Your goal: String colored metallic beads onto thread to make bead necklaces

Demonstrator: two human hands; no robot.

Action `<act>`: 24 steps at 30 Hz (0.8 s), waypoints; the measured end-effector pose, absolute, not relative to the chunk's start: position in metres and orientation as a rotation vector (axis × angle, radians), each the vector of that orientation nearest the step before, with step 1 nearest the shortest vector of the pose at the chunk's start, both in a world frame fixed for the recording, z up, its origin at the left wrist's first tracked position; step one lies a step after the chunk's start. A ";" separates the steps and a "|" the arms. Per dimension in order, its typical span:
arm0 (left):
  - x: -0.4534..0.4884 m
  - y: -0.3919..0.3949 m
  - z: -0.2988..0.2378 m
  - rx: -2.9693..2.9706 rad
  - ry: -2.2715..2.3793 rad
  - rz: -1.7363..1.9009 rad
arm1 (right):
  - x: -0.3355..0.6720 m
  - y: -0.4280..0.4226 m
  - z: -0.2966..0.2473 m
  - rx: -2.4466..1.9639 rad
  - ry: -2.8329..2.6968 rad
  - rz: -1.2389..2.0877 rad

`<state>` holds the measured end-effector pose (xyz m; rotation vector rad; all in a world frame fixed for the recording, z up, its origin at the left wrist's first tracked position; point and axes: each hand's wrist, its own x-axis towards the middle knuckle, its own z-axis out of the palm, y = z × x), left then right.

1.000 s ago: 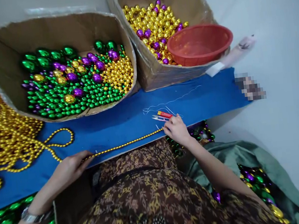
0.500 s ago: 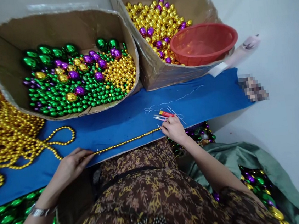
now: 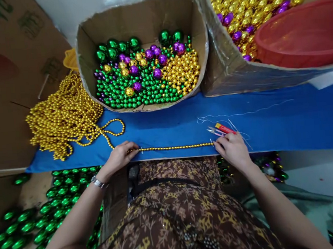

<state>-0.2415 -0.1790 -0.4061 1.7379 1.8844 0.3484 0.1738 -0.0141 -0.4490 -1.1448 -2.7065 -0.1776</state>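
Note:
A string of gold beads is stretched straight along the front of the blue-covered table. My left hand is closed on it near a small white mark, and the strand runs on behind that hand to a big gold pile. At the other end, my right hand pinches the strand's tip between thumb and finger. Thread snips and a red-and-yellow stick-like thing lie against my right hand's far side; whether that hand grips them, I cannot tell. Thin white thread trails over the cloth beyond.
Behind the strand stands a cardboard box of green, purple and gold beads. To its right, another box holds gold and purple beads and a red basin. The gold bead pile lies left. Green beads are below the table.
The view has swung to the left, so everything sits further right in the picture. Both hands keep their hold on the bead string, which stays stretched.

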 end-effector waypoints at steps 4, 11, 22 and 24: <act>-0.236 -0.176 -0.403 1.750 1.946 0.279 | 0.175 -0.014 -0.449 -1.157 -2.707 -0.159; -0.221 -0.172 -0.395 1.905 2.118 -0.014 | 0.169 -0.012 -0.441 -1.197 -2.707 -0.144; -0.209 -0.113 -0.387 1.588 1.907 0.470 | 0.085 0.022 -0.380 -1.542 -2.734 -0.039; -0.207 -0.109 -0.389 1.505 1.809 0.574 | 0.045 -0.002 -0.381 -1.255 -2.806 0.300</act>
